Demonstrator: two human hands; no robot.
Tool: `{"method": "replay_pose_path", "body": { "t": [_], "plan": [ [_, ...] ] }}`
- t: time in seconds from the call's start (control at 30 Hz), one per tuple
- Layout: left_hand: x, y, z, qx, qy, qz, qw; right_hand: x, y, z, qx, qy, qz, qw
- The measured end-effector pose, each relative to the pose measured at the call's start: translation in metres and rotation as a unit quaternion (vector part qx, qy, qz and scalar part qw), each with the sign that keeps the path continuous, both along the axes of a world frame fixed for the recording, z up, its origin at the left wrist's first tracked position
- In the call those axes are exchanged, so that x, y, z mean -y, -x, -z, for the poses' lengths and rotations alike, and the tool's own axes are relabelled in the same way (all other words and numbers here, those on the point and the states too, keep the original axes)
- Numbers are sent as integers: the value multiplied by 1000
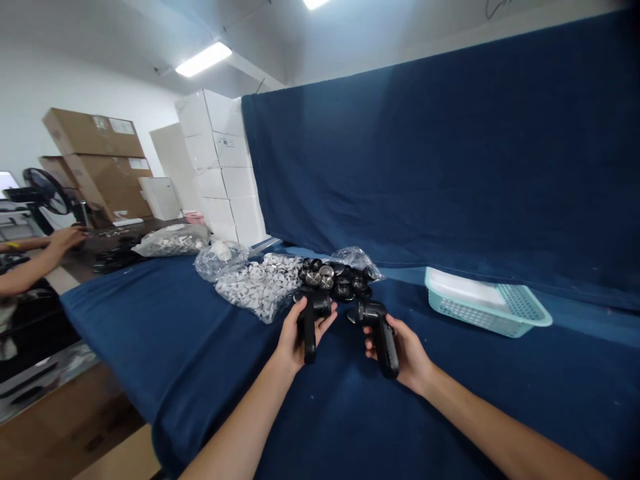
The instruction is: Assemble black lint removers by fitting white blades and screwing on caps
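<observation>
My left hand (291, 337) is closed around a black pistol-shaped handle piece (309, 331), its grip pointing down and its round head up near the fingertips. In my right hand (411, 353) is a similar black angled handle piece (385, 343), with a round silvery disc at its head facing left. The two pieces are held apart, side by side above the blue cloth. Just beyond them lies a pile of round black parts (344, 288), some with shiny metallic faces. To its left, a clear plastic bag of small white parts (265, 283) spreads over the cloth.
A light-teal plastic basket (480, 320) with something white inside stands at the right. Blue cloth (440, 167) hangs behind the table. White boxes (220, 167) are stacked at the back left. Another person's hand (67, 238) is at a dark table at far left, near a fan (47, 191).
</observation>
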State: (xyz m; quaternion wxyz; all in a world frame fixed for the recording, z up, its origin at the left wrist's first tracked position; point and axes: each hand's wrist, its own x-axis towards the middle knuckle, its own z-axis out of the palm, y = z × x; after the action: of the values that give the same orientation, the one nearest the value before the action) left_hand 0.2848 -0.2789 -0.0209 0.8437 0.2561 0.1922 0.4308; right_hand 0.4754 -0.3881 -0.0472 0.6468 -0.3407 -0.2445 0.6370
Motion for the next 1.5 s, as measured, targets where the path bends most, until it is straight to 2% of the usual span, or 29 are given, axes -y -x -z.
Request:
{"method": "replay_pose_path", "body": {
  "t": [0.27,0.67,0.97,1.3,1.5],
  "plan": [
    [10,-9,9,-28,-19,81,996,0,-2,3,-2,-19,-33,999],
    [13,-5,7,-54,-39,87,994,1,-1,6,7,-36,-37,999],
    [16,-1,2,-62,-46,113,991,3,0,3,20,-42,-39,998],
    [16,-1,3,-56,-58,124,989,5,0,-2,15,-28,-51,998],
    [19,-2,2,-52,-61,129,988,4,-6,-2,-11,-22,-79,997]
  ]
}}
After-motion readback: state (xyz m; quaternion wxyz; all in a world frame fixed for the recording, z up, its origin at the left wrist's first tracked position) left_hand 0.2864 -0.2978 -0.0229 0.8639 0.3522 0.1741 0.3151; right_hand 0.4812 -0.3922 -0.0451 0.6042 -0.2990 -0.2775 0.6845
